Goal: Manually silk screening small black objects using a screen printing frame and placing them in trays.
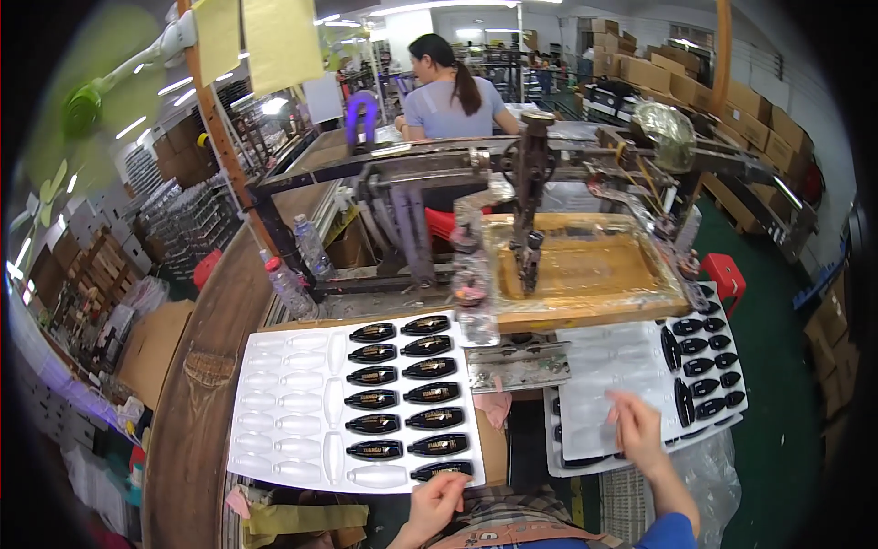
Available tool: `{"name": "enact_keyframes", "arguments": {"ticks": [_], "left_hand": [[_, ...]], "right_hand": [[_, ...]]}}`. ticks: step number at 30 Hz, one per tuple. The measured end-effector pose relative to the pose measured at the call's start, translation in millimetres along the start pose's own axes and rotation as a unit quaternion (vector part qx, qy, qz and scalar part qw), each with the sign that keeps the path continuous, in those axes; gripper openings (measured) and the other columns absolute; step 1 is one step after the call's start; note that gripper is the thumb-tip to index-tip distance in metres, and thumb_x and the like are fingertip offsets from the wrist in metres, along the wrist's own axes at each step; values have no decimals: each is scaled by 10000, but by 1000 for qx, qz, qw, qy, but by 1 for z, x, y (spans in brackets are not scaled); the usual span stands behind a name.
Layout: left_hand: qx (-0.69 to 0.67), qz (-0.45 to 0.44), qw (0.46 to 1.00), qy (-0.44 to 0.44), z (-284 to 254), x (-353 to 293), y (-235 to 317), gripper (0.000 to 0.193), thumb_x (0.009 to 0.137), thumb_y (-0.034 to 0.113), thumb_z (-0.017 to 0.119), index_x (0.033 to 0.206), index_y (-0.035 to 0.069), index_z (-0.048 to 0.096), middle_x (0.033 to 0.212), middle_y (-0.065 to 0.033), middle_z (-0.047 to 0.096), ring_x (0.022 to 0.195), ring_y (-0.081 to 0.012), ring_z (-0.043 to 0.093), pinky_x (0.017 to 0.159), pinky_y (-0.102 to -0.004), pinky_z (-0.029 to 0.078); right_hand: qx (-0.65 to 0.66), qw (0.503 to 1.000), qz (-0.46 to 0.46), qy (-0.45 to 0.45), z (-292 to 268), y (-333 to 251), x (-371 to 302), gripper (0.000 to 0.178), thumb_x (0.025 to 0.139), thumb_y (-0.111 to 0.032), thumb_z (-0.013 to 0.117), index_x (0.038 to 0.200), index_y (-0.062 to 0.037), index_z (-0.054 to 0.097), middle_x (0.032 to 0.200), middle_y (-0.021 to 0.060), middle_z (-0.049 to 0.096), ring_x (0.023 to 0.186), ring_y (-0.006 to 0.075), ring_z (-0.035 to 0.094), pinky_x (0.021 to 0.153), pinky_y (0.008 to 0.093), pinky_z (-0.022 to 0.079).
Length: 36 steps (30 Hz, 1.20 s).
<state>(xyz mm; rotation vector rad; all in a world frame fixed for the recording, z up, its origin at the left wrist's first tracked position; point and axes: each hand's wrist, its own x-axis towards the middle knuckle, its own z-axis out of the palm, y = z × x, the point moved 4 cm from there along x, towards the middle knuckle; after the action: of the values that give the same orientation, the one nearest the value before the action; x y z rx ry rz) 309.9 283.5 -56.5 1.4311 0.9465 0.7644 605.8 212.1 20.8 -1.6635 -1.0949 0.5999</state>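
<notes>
At the near-right corner of the left white tray (334,410): black tapered piece (441,470). Risk: a careless brush by the left hand (437,501) could smear or unseat it. Finish: glossy, gold-marked. Left fingers: curled beside it, grip indeterminable. Right hand (637,430): fingers loosely parted, seemingly empty.

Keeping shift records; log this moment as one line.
left hand: at left tray edge | right hand: over right trays | black pieces: in left and right trays
</notes>
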Motion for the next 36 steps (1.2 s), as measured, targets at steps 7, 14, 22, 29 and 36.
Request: {"name": "enact_keyframes", "arguments": {"ticks": [7,14,22,29,36], "left_hand": [[71,187,975,-96,32,9,15,89,794,76,594,747,9,632,582,-78,581,448,-135,528,430,-251,396],[62,156,980,-103,23,6,-2,256,828,133,571,620,-16,583,522,-95,524,428,-179,498,424,-270,380],[28,166,977,-134,15,3,-4,259,864,106,510,665,-16,621,517,-63,539,447,-119,527,425,-242,395],[-10,122,988,-94,-6,13,7,194,870,77,486,814,-42,628,609,-71,569,515,-114,530,475,-235,421],[72,293,953,17,-31,62,58,128,774,60,620,723,-15,530,889,-94,522,819,-191,527,661,-260,427]], "right_hand": [[-52,965,25,-255,81,58,-83,236,887,-124,455,1084,-35,547,593,16,562,549,81,531,502,214,418],[68,944,100,-306,127,57,-101,312,884,-228,471,1112,-19,516,918,142,608,847,239,587,762,317,454],[-145,819,224,-508,122,48,-99,418,861,-297,531,1181,-36,469,1118,103,539,1061,194,519,858,270,421],[-71,920,43,-384,95,-28,-79,267,858,-92,457,1106,-22,530,840,153,597,788,264,585,722,311,448],[-360,931,42,43,-16,-44,-46,176,883,-120,437,980,-20,547,846,198,584,743,356,556,658,377,427]]}}
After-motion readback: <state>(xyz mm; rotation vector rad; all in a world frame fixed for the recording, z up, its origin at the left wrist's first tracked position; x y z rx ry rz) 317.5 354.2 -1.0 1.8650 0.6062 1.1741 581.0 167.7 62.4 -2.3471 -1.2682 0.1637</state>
